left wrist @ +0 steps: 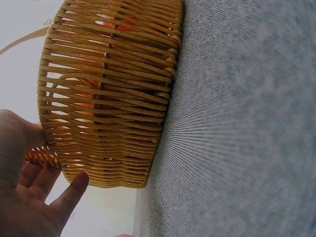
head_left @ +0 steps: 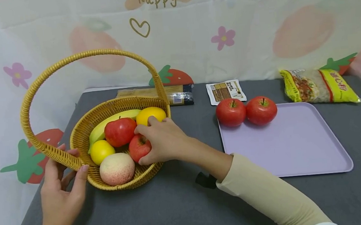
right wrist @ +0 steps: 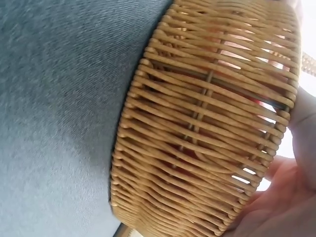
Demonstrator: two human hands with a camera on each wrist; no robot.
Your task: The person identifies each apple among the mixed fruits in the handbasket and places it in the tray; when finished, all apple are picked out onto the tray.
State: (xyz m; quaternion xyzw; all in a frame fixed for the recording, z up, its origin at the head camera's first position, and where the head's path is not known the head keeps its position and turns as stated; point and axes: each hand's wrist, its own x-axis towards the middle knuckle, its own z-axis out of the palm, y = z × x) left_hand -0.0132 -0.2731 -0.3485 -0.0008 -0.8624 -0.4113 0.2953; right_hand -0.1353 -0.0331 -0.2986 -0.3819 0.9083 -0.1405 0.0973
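Note:
My left hand holds the wicker basket at the left foot of its tall handle, thumb at the front of the rim. Over the basket's right side reaches my right hand, its thumb and fingers round a small red apple inside. A larger red apple, a banana, a yellow lemon, a pale pink peach and an orange-yellow fruit lie about it. In the right wrist view, the basket's woven side hides most of the fruit.
A lilac tray is on the right, with two red apples at its far left corner. Behind it lie a white-edged packet and a yellow food bag. A long brown package sits behind the basket.

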